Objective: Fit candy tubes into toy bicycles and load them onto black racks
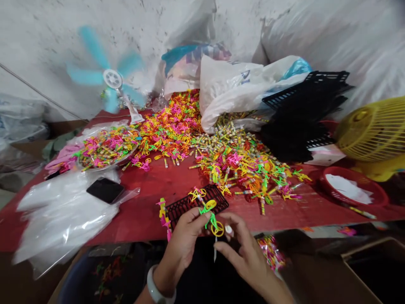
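Near the table's front edge, my left hand [186, 236] pinches a small green and yellow plastic toy [209, 215] with ring-shaped parts. Facing it from the right is my right hand [240, 247], its fingers curled around the toy's lower yellow ring; a small white piece [228, 230] shows by its fingers. A thin whitish strip hangs below the ring, and whether the right fingers grip it is unclear. Behind the hands lies a black plastic grid [180, 207] with another yellow and pink toy [197, 194] on it. More coloured toys [162, 211] line its left end.
Piles of colourful toys [180, 122] and striped tubes [228, 143] cover the red table [148, 190]. On the left are a filled tray [107, 147], phone [105, 190], plastic bags [66, 215] and spinning fan [112, 79]. A red basket [381, 196] and yellow fan [373, 131] stand right.
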Demonstrator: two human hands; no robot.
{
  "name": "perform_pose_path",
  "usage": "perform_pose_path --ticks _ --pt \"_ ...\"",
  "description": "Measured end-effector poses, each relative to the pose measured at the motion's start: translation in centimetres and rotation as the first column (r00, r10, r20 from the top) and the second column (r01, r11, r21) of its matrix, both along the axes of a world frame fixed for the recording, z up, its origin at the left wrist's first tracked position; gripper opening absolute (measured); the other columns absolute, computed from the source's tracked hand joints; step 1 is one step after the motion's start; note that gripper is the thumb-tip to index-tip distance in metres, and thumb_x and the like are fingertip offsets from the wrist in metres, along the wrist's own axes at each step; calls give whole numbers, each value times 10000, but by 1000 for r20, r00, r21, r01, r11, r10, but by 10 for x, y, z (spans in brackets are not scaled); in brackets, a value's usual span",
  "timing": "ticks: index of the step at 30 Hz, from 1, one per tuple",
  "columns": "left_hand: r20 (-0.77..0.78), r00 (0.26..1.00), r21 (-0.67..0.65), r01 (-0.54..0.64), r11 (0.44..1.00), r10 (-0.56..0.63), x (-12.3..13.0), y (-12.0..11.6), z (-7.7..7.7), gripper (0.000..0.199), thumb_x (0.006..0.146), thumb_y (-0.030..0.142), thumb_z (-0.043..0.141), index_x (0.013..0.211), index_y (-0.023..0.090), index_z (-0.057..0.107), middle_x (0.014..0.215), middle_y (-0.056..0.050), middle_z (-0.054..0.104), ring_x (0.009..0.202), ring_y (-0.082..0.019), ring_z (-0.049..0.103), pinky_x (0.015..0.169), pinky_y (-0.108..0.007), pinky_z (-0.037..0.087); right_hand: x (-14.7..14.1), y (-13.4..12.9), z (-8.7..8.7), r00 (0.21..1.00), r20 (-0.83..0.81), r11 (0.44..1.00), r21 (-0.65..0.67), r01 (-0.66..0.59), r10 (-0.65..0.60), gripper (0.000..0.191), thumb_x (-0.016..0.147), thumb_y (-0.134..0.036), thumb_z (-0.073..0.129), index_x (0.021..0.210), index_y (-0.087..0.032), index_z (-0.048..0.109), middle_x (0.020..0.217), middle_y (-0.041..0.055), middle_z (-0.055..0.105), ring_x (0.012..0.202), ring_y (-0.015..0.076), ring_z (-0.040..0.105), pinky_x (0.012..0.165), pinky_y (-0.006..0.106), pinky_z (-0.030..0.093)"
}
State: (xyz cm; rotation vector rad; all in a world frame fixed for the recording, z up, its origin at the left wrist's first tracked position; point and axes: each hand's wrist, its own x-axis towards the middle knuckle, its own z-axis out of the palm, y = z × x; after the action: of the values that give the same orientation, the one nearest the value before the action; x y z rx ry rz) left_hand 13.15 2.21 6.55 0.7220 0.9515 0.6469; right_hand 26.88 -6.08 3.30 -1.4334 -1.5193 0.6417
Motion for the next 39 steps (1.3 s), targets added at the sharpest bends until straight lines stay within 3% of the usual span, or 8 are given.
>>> perform_pose_path --ticks 4,8,19,26,31,39 --pt "-121 990 175 89 981 -68 -2 -4 -6 299 734 421 691 816 147 608 749 1 573 734 -132 520 701 -237 423 0 0 -5 994 -71 982 -174 72 -85 170 988 -317 379 1105 -235 473 923 26 617 799 141 625 710 224 509" --pt "-271 955 300 202 932 -120 -5 -7 -13 268 809 430 595 822 162 584 737 14 526 712 -127 466 665 -228 384 -1 11 -6 997 -35 991 -118 58 -63 165 974 -318 411 1020 -221 537 922 47 647 835 171 634 717 255 509" --pt "-471 880 425 283 860 -57 -7 -5 -24 197 854 366 511 764 191 512 734 8 508 710 -149 455 653 -244 370 2 17 -9 999 -7 997 -59 44 -44 147 951 -303 474 983 -214 587 882 50 650 804 178 628 698 261 513" --pt "-531 847 401 217 890 33 1 -7 -34 124 843 252 478 733 208 441 754 6 499 743 -160 471 699 -263 378 1 19 -17 999 27 999 9 -34 34 121 953 -228 464 1001 -216 575 898 54 626 826 171 620 715 264 507" --pt "-542 840 345 201 917 20 4 -7 -43 53 805 173 489 766 203 470 809 -8 535 791 -173 500 737 -277 386 -2 14 -20 997 56 999 19 -45 44 123 959 -212 448 977 -223 569 881 58 627 802 170 628 695 262 516" --pt "-657 754 299 227 927 28 10 -6 -33 192 743 72 479 645 214 396 696 16 479 696 -161 469 662 -266 358 -12 2 -29 1000 1 1000 -8 17 -17 141 956 -244 465 960 -221 604 851 53 641 787 172 642 687 252 522"
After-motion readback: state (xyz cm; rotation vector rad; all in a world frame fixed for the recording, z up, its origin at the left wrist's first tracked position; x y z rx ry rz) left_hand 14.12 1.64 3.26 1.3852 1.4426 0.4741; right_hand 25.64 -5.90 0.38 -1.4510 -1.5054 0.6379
